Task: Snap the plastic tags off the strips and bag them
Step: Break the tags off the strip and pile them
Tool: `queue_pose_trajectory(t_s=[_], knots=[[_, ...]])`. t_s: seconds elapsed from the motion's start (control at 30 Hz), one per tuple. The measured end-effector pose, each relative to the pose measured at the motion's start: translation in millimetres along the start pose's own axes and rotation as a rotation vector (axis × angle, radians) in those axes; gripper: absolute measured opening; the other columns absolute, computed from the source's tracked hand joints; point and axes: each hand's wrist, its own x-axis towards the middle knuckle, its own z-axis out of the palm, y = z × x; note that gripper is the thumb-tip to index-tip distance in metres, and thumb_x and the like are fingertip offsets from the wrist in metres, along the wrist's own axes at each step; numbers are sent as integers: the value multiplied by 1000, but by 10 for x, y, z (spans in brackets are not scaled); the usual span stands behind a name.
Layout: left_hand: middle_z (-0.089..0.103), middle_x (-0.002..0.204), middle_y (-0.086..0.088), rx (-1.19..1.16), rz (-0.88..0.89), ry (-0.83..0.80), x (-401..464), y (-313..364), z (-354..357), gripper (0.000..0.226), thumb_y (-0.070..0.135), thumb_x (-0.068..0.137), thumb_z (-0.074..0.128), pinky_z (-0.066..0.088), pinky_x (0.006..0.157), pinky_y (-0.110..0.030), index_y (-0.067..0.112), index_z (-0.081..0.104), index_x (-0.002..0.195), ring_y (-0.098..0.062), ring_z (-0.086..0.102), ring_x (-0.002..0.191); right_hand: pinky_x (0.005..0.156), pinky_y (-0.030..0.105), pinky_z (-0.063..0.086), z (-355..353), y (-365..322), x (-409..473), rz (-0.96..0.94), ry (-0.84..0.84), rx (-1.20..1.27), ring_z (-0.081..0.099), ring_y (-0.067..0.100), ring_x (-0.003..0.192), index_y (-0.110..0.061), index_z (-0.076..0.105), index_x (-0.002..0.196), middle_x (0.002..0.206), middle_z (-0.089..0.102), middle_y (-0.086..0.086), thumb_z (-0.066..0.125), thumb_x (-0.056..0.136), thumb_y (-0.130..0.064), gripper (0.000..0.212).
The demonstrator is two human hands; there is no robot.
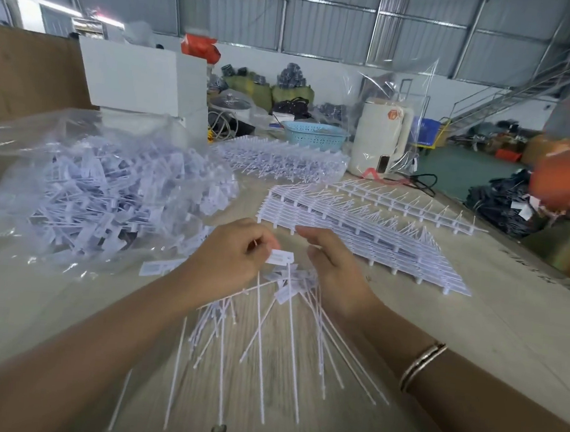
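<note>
Bench [472, 333]: pale wood-grain surface under everything we list.
Bag [85, 179]: large clear plastic bag at our left, lying open and heaped with loose white tags.
Strips [360, 235]: stacked white strips with tags attached, just beyond our hands; a second bundle [281, 157] lies farther back, wrapped in clear film.
Kettle [380, 138]: white, upright behind the strips, beside a blue basket [312, 134].
Left hand [228, 262]: fingers curled, pinching the thin tail of one tag [280, 257], which is lifted above the bench.
Right hand [334, 270]: fingers bent, resting on a small cluster of loose tags [288, 284]; we cannot tell whether it grips them.
Tails [266, 350]: long thin white stems fan toward us across the bench.
Bracelet [423, 364]: on our right wrist.
</note>
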Motion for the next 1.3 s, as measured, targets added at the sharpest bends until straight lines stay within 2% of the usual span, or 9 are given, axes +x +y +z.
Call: queue_pose_trajectory(t_s=[0.1,0.2,0.27,0.37,0.5,0.63,0.77,1.1,1.3], knots=[[60,90,10,-16,5,10,-25,-40,52,19,12,94,50,36,66,-6,20,67,96,2,53,76,99,17,33,-72,-17,13,-319,-85,-174,46,8,114,-21,48,128,121,51,-1,50,82,3,52],[59,86,12,-147,-3,57,-44,-38,79,16,13,94,52,37,62,-10,27,61,98,2,54,69,97,33,40,-43,48,22,-512,-139,-352,55,13,111,-12,50,131,122,60,1,65,82,-13,51],[59,88,12,-197,4,82,-70,-32,75,17,12,93,53,39,65,-7,27,58,99,3,55,74,87,37,42,32,64,9,-612,-14,-492,58,10,94,-16,59,122,105,67,-4,67,83,-25,40],[59,93,17,-110,16,65,-153,-91,45,14,20,93,52,38,70,-4,25,57,106,7,54,85,77,29,34,23,82,20,-776,155,-551,53,8,75,-17,72,103,79,66,-6,52,92,-34,29],[62,82,11,14,-45,-56,-241,-234,-19,19,37,93,46,40,68,-18,27,62,93,0,56,75,79,28,31,-67,112,5,-737,202,-536,59,12,76,-16,73,100,81,70,-4,47,94,-34,32],[56,65,9,40,34,-52,-238,-238,2,26,41,91,49,32,57,-15,22,61,78,-5,51,62,75,30,31,-88,90,-6,-738,186,-576,62,13,73,-19,74,98,81,70,-6,54,90,-40,30],[57,64,9,-14,99,-54,-235,-245,-27,33,56,86,51,33,55,-17,26,65,82,-9,53,62,73,30,29,-102,101,-11,-768,171,-608,63,15,66,-18,75,90,76,69,-5,56,87,-40,29],[62,68,13,-30,184,-54,-230,-283,-64,21,48,83,60,36,55,-11,28,66,80,-7,57,63,74,37,29,-51,118,-57,-542,-51,-402,59,4,66,-24,74,96,76,71,-13,49,88,-41,31],[60,69,16,45,225,-26,-227,-320,-49,19,47,82,59,36,58,-14,29,65,81,-5,56,65,78,26,23,-11,162,-47,-404,-67,-228,54,-8,66,-21,76,82,71,68,-20,60,84,-33,20]])
